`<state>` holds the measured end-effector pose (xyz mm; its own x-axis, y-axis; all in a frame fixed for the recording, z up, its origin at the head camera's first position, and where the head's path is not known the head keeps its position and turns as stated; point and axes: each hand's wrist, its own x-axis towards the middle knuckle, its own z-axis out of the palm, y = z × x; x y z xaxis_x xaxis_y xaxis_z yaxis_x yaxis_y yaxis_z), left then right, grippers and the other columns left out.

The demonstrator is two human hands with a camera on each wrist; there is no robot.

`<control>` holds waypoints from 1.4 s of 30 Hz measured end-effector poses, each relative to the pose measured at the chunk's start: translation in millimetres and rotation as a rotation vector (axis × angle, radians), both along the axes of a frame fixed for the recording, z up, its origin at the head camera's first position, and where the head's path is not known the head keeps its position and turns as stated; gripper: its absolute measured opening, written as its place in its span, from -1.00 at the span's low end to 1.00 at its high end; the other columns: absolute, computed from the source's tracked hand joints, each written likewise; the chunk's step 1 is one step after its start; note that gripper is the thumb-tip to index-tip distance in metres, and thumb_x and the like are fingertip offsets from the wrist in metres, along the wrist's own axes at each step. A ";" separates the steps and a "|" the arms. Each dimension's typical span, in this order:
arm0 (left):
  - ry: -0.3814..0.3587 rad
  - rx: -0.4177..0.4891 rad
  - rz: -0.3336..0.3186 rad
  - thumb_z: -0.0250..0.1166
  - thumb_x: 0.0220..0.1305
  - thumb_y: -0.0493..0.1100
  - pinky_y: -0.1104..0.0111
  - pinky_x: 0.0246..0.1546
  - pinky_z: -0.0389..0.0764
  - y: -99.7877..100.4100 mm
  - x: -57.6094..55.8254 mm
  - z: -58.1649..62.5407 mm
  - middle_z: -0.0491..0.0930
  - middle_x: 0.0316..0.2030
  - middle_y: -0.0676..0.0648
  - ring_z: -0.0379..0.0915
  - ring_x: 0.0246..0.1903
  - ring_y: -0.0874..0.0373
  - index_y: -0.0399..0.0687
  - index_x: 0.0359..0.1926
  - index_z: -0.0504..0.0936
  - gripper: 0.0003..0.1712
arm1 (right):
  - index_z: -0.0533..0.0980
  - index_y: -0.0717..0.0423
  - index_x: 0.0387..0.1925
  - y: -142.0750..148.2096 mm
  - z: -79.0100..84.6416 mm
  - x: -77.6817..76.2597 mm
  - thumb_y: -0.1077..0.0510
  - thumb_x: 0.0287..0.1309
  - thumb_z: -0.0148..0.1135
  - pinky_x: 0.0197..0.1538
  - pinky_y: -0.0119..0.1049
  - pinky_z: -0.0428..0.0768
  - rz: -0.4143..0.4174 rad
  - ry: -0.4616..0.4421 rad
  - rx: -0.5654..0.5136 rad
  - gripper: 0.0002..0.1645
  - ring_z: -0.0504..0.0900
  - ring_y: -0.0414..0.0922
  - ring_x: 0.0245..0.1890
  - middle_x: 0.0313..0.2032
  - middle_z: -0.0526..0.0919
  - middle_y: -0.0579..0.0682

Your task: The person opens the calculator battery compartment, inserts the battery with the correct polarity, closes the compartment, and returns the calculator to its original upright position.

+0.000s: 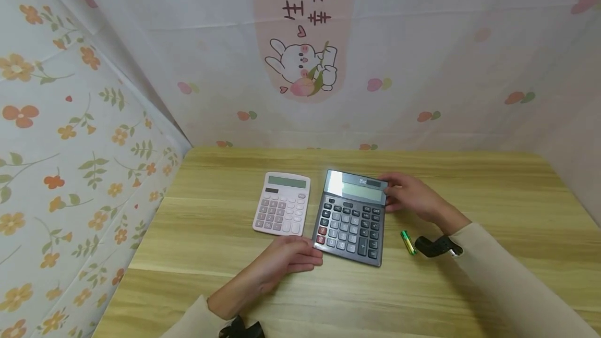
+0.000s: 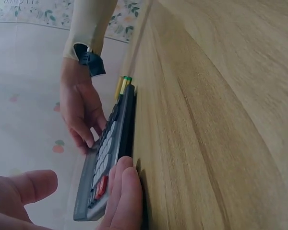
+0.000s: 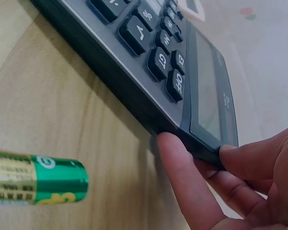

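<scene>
A large dark grey calculator (image 1: 349, 218) lies face up on the table, its screen end toward the far side. My right hand (image 1: 415, 195) pinches its upper right corner; in the right wrist view the thumb (image 3: 249, 160) is on the screen-end edge and a fingertip (image 3: 170, 143) is against the side. At the lower left corner, my left hand (image 1: 286, 261) touches the calculator with extended fingers (image 2: 127, 191), the thumb (image 2: 36, 186) held apart. Left of it lies a smaller pale pink calculator (image 1: 283, 204), close to the left hand.
A green and gold battery (image 1: 408, 242) lies right of the dark calculator, near the right wrist. The wooden table (image 1: 493, 186) meets a printed cloth (image 1: 404, 67) at its back edge, and a flowered cloth (image 1: 70, 171) hangs along the left.
</scene>
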<state>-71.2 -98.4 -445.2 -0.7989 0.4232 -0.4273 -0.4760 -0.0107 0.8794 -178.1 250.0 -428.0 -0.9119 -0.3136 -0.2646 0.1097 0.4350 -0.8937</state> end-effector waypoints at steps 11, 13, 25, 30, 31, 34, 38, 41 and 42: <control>0.061 0.028 0.047 0.20 0.59 -0.21 0.07 0.23 0.69 3.6 6.7 2.7 0.72 0.09 -0.34 0.72 0.17 -0.21 -0.63 0.37 0.32 -0.41 | 0.27 0.56 0.46 9.1 5.4 2.9 0.41 0.67 -0.10 0.04 -0.06 0.80 -0.002 0.002 -0.114 -0.52 0.76 0.13 0.00 0.18 0.53 0.48; 0.061 0.035 0.052 0.18 0.60 -0.20 0.06 0.24 0.68 4.9 7.4 1.7 0.70 0.12 -0.35 0.70 0.19 -0.24 -0.67 0.44 0.24 -0.33 | 0.28 0.56 0.45 9.2 6.6 4.4 0.41 0.67 -0.10 0.04 -0.06 0.80 -0.002 0.015 -0.117 -0.53 0.76 0.15 0.00 0.18 0.55 0.48; 0.017 0.009 0.036 0.10 0.69 -0.14 0.08 0.21 0.70 15.4 6.1 2.7 0.63 0.09 -0.35 0.71 0.15 -0.23 -0.59 0.39 0.34 -0.44 | 0.30 0.55 0.44 9.8 7.9 7.3 0.40 0.68 -0.09 0.01 -0.06 0.80 0.000 0.055 -0.122 -0.55 0.74 0.16 0.01 0.17 0.56 0.45; 0.054 0.017 0.014 0.08 0.72 -0.20 0.08 0.21 0.70 16.4 6.4 -0.4 0.70 0.10 -0.36 0.70 0.20 -0.28 -0.60 0.38 0.38 -0.49 | 0.30 0.57 0.42 8.6 9.6 8.9 0.42 0.67 -0.07 0.02 -0.07 0.80 -0.005 0.067 -0.119 -0.56 0.72 0.15 0.00 0.16 0.55 0.45; 0.072 0.020 0.018 0.09 0.70 -0.24 0.09 0.20 0.71 16.8 6.5 -1.5 0.71 0.11 -0.36 0.70 0.20 -0.28 -0.62 0.38 0.38 -0.50 | 0.30 0.57 0.42 8.1 9.5 9.1 0.42 0.66 -0.07 0.02 -0.06 0.80 -0.007 0.069 -0.119 -0.56 0.72 0.15 0.00 0.16 0.55 0.45; 0.119 0.031 0.048 0.12 0.64 -0.38 0.14 0.17 0.72 18.4 6.3 -4.0 0.72 0.11 -0.40 0.72 0.16 -0.27 -0.69 0.38 0.39 -0.53 | 0.30 0.57 0.42 6.8 8.5 10.1 0.41 0.66 -0.07 0.03 -0.05 0.80 -0.012 0.076 -0.114 -0.55 0.72 0.16 0.00 0.17 0.53 0.45; 0.142 0.052 0.092 0.14 0.57 -0.50 0.19 0.13 0.73 20.5 4.8 -4.7 0.73 0.04 -0.40 0.77 0.06 -0.23 -0.72 0.34 0.43 -0.57 | 0.30 0.57 0.42 5.3 7.1 12.1 0.42 0.66 -0.07 0.06 -0.02 0.79 -0.015 0.081 -0.118 -0.56 0.71 0.18 0.02 0.19 0.51 0.44; 0.144 0.059 0.113 0.17 0.54 -0.52 0.19 0.10 0.74 21.4 3.8 -3.8 0.74 0.00 -0.36 0.79 -0.01 -0.17 -0.71 0.31 0.46 -0.58 | 0.31 0.56 0.42 4.7 7.0 13.3 0.42 0.66 -0.06 0.06 -0.03 0.79 -0.019 0.086 -0.118 -0.56 0.71 0.19 0.03 0.20 0.50 0.44; 0.147 0.060 0.119 0.18 0.52 -0.53 0.19 0.09 0.75 21.5 3.7 -3.5 0.75 -0.01 -0.35 0.79 -0.03 -0.16 -0.71 0.30 0.48 -0.59 | 0.31 0.56 0.42 4.5 7.2 13.4 0.42 0.66 -0.06 0.06 -0.03 0.79 -0.021 0.088 -0.117 -0.56 0.71 0.19 0.04 0.20 0.50 0.44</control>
<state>-67.5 -76.9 -448.7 -0.8967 0.3432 -0.2796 -0.3350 -0.1132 0.9354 -164.7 254.5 -420.8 -0.9367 -0.3179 -0.1464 0.0371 0.3257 -0.9447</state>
